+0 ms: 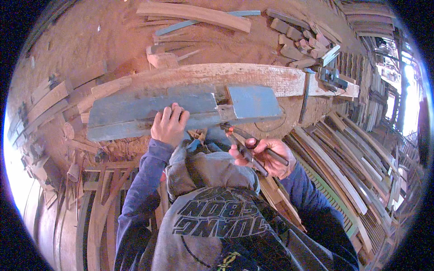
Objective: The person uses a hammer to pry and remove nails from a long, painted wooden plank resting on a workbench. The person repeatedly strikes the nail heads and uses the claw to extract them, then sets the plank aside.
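Observation:
A long board with worn blue-grey paint lies crosswise in front of me. It has a lighter blue panel at its right end and a bare, gouged gap between the painted parts. My left hand rests on the board's near edge, fingers spread over the top. In my right hand is a pair of pliers with dark handles, fingers wrapped around them. Their jaws point toward the board's near edge, just below the gap; whether they touch it I cannot tell.
Behind the board runs a long whitish plank, with a dark metal device on its right end. A pile of wood offcuts lies far right. Stacked strips fill the right side; more timber lies left.

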`<state>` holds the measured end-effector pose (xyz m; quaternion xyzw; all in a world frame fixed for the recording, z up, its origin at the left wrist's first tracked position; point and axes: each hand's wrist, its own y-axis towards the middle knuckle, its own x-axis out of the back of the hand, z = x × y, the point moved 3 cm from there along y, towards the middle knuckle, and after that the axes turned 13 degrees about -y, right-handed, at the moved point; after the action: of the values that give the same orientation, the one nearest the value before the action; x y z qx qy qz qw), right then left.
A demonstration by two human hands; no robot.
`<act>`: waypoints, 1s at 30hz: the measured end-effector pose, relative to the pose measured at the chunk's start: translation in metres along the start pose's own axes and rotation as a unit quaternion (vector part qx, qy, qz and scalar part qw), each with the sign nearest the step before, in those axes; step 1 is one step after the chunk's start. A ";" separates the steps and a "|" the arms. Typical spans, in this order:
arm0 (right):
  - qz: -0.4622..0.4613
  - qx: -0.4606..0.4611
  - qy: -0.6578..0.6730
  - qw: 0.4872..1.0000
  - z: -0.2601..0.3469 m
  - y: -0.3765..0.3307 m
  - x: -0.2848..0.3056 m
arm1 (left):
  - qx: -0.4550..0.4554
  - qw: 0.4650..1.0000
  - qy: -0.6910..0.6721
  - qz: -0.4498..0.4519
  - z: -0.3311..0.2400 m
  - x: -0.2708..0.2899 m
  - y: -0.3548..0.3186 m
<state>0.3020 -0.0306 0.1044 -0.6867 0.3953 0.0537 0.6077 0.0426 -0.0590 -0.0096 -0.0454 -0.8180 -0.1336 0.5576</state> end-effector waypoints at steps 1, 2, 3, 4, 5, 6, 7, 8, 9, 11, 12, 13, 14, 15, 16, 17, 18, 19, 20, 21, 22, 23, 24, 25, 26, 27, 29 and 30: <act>-0.011 -0.017 -0.011 1.000 0.003 0.000 -0.001 | -0.001 1.000 0.008 -0.004 0.000 0.000 0.000; -0.021 -0.035 -0.023 0.999 0.007 0.000 -0.003 | -0.005 1.000 0.015 -0.015 0.000 0.001 0.000; -0.022 -0.054 -0.039 0.998 0.011 0.001 -0.006 | -0.002 1.000 0.022 -0.014 0.001 0.001 0.000; -0.020 -0.067 -0.009 0.998 0.014 0.002 -0.008 | -0.004 0.999 0.028 -0.022 0.001 0.001 0.000; -0.015 -0.084 0.019 0.996 0.018 0.004 -0.011 | -0.003 0.999 0.033 -0.018 0.001 0.001 0.000; -0.010 -0.090 0.049 0.995 0.021 0.006 -0.014 | 0.002 0.999 0.034 -0.007 0.001 -0.001 0.000; 0.002 -0.100 0.053 0.994 0.022 0.007 -0.017 | -0.003 0.999 0.041 -0.018 0.000 -0.001 -0.001; 0.013 -0.100 0.057 0.993 0.022 0.008 -0.020 | -0.004 0.999 0.044 -0.020 0.000 -0.002 -0.001; 0.025 -0.102 0.062 0.993 0.022 0.010 -0.022 | -0.003 0.999 0.047 -0.015 0.000 -0.003 -0.002; 0.004 -0.091 0.020 0.996 0.018 0.011 -0.025 | 0.008 0.999 0.038 0.005 0.000 -0.006 -0.005; -0.001 -0.095 0.029 0.995 0.016 0.012 -0.027 | 0.013 0.999 0.033 0.020 -0.001 -0.008 -0.006; -0.005 -0.098 0.039 0.994 0.012 0.012 -0.028 | 0.013 0.999 0.031 0.021 -0.001 -0.009 -0.007; -0.003 -0.092 0.052 0.994 0.011 0.013 -0.030 | 0.010 0.999 0.028 0.021 0.000 -0.009 -0.008; -0.061 -0.074 -0.055 0.994 0.009 0.012 -0.028 | 0.013 0.999 0.025 0.031 0.000 -0.010 -0.008; -0.065 -0.079 -0.005 0.995 0.006 0.013 -0.029 | 0.010 0.999 0.023 0.024 0.000 -0.010 -0.008; -0.041 -0.093 0.046 0.994 0.003 0.014 -0.031 | 0.013 0.999 0.020 0.029 0.000 -0.009 -0.008; -0.016 -0.107 0.099 0.989 -0.001 0.016 -0.032 | 0.017 0.999 0.016 0.038 0.000 -0.008 -0.008; -0.069 -0.108 0.098 0.987 -0.003 0.014 -0.029 | 0.014 0.999 0.015 0.034 0.000 -0.006 -0.007; -0.062 -0.106 0.089 0.988 -0.005 0.014 -0.028 | 0.013 0.999 0.015 0.030 -0.001 -0.004 -0.005; -0.051 -0.099 0.083 0.990 -0.008 0.013 -0.026 | 0.012 0.999 0.014 0.026 0.000 -0.002 -0.003; -0.039 -0.094 0.072 0.992 -0.010 0.011 -0.024 | 0.011 1.000 0.017 0.018 -0.001 0.000 -0.001; -0.036 -0.083 0.060 0.994 -0.013 0.009 -0.021 | 0.010 1.000 0.021 0.010 -0.001 0.003 0.001; -0.030 -0.072 0.049 0.996 -0.016 0.007 -0.018 | 0.012 1.000 0.024 0.015 -0.001 0.005 0.004; -0.023 -0.063 0.032 0.997 -0.019 0.005 -0.015 | 0.011 1.000 0.006 0.009 -0.001 0.009 0.008; -0.024 -0.044 -0.005 0.999 -0.021 0.003 -0.012 | 0.014 1.000 -0.013 0.015 -0.001 0.011 0.011; -0.025 -0.026 -0.049 0.998 -0.024 0.001 -0.008 | 0.015 0.999 -0.034 0.024 0.000 0.014 0.015; -0.060 0.029 -0.189 0.980 -0.029 -0.002 0.001 | 0.020 0.998 -0.050 0.038 0.003 0.020 0.025; -0.095 0.064 -0.283 0.952 -0.032 -0.004 0.007 | 0.024 0.997 -0.058 0.047 0.004 0.023 0.030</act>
<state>0.2962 -0.0619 0.1120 -0.6370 0.1428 0.1627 0.7399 0.0370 -0.0307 0.0151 -0.0782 -0.8490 -0.0851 0.5157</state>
